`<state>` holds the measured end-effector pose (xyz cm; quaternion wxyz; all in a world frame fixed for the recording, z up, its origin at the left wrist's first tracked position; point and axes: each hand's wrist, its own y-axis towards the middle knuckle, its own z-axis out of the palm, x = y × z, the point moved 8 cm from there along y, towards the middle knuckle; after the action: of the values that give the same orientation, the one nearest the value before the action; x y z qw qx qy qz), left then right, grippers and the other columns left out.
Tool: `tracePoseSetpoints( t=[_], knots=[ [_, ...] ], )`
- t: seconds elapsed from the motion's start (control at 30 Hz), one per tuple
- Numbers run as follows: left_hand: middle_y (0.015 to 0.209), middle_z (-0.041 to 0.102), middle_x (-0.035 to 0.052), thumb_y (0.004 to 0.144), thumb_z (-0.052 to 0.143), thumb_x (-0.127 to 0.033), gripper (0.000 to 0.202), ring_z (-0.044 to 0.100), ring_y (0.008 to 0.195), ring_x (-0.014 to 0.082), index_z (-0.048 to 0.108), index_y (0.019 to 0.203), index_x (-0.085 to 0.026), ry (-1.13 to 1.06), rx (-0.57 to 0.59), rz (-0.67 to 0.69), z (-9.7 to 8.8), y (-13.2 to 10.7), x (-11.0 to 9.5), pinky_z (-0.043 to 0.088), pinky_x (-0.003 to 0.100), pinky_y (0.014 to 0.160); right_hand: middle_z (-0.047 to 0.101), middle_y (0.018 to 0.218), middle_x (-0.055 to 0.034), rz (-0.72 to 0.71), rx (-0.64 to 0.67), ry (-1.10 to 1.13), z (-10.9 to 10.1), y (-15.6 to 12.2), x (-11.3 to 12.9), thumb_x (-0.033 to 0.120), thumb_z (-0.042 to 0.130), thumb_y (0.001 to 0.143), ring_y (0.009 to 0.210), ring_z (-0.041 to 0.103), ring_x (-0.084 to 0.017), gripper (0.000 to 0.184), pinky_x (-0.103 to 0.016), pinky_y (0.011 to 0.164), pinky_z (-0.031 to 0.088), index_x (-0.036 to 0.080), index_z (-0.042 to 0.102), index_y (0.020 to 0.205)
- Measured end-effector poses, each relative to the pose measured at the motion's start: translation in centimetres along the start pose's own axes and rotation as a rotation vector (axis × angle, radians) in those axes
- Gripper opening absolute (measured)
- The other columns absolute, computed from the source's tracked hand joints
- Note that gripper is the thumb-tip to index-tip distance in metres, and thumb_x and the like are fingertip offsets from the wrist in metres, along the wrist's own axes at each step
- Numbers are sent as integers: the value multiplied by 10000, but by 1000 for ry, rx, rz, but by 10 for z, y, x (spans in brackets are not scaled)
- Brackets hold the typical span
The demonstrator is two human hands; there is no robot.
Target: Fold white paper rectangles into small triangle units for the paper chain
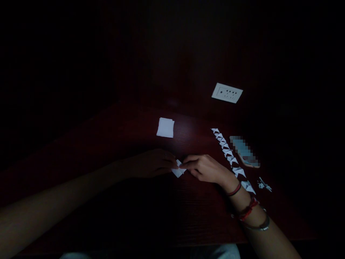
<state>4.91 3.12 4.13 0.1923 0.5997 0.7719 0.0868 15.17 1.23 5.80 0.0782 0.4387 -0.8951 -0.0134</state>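
Folded papers [226, 146], toward counter's [199, 205] right edge: seemingly done; flat stack [165, 128], far edge: remaining; paper [177, 173]: pinched, left fingers [170, 165], right fingers [191, 164].

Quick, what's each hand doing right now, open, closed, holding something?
Left hand: touching the folded white paper; too dark to tell if gripping.
Right hand: touching the same paper; pinching or pressing, can't tell.
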Motion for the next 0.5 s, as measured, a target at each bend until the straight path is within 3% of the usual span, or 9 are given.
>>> tracePoseSetpoints(
  t=[0.5],
  knots=[
    [1123, 551, 50, 869, 464, -230, 276, 482, 1052, 181, 541, 1134, -227, -20, -5, 8, -1, -2, 0, 408, 317, 912, 612, 1032, -14, 14, 9, -51, 1, -1, -9, 112, 431, 782, 902, 578, -147, 283, -255, 796, 441, 197, 634, 960]
  ],
)
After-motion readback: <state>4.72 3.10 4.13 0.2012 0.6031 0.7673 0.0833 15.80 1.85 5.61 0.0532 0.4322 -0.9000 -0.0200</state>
